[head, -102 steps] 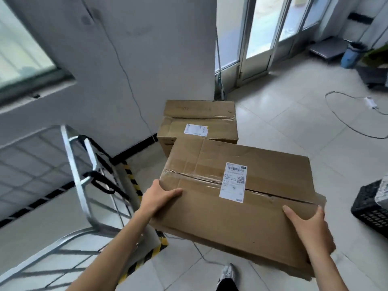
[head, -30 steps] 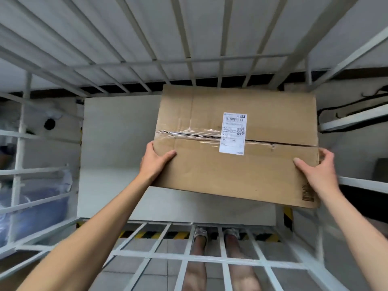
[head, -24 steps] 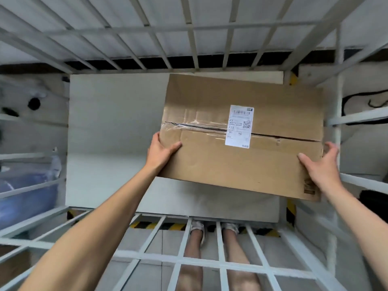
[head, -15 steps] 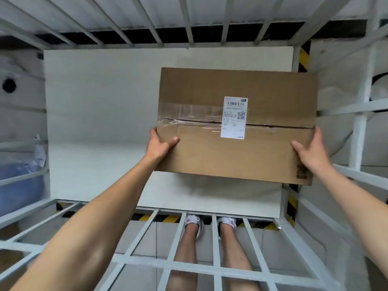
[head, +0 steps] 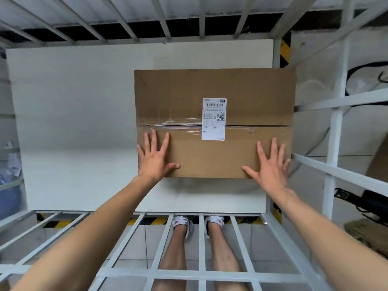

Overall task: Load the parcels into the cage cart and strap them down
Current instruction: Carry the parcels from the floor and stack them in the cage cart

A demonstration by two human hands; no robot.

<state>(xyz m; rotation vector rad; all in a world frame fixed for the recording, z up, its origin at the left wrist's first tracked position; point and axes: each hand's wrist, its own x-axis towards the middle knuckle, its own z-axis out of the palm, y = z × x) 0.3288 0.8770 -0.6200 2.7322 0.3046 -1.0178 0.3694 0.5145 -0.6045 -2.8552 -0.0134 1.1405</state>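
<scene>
A brown cardboard parcel [head: 214,95] with a white shipping label and clear tape along its seam lies flat on the white floor [head: 79,114] of the cage cart, toward the right side. My left hand [head: 155,158] rests flat on the parcel's near left corner, fingers spread. My right hand [head: 270,166] lies flat near the parcel's near right corner, fingers spread too. Neither hand grips anything. The cart's white metal bars [head: 199,244] run between me and the parcel.
White cage bars frame the view above and on the right side [head: 336,131]. Black straps [head: 365,74] hang outside the right wall. More cardboard [head: 369,236] lies on the ground at the right. Yellow-black hazard tape [head: 56,223] marks the cart's base edge. My legs show below the bars.
The parcel went down from my grip onto the cart floor. Both hands let go of its sides and now lie flat and spread on its top.
</scene>
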